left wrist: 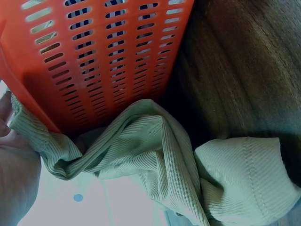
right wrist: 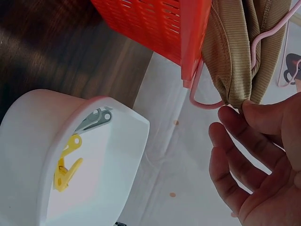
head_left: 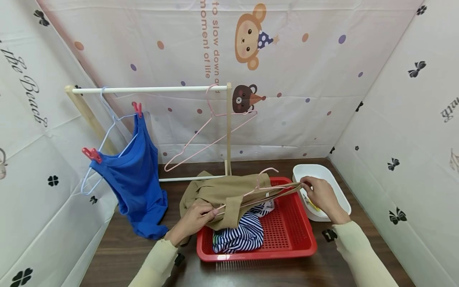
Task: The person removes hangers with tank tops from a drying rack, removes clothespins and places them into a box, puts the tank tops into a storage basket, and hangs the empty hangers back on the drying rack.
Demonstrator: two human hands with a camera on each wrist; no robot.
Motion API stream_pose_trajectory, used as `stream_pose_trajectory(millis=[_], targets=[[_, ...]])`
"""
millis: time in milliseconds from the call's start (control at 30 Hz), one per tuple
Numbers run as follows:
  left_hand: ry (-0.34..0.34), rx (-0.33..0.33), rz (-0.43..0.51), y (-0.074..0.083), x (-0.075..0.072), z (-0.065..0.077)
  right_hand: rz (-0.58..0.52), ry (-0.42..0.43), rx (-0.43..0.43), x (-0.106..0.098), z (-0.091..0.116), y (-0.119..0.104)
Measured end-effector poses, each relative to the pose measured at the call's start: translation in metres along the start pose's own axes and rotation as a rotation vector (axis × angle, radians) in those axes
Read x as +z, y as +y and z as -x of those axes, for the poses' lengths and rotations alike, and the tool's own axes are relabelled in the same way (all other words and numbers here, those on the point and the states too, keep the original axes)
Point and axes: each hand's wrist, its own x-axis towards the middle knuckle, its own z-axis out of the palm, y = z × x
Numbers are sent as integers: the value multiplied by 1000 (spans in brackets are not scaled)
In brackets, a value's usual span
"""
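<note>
Around the basket (head_left: 283, 233): left hand (head_left: 195, 217) (nine o'clock), fingers pinching pink hanger (head_left: 257, 183); right hand (head_left: 322, 194) (two o'clock), pinching tan garment (head_left: 220, 188).

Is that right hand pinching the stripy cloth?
No, the right hand pinches the edge of the brown garment, while the stripy cloth lies in the red basket.

Laundry-hanging corner: printed cloth (head_left: 305, 79) lines upper frame; clothes rail (head_left: 161, 89) stands left; red basket (head_left: 272, 255) on dark tabletop (head_left: 118, 251), lower centre.
</note>
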Motion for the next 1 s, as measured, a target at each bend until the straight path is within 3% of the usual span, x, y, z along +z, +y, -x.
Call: stream_pose_trajectory(millis=[167,567,1000], targets=[[3,-9,20,-1,0,0,-1,-14,25,1,-3,2],[29,58,10,-5,2,1,20,-16,108,5,-8,7],[43,59,9,0,1,1,34,-37,160,11,-14,5]])
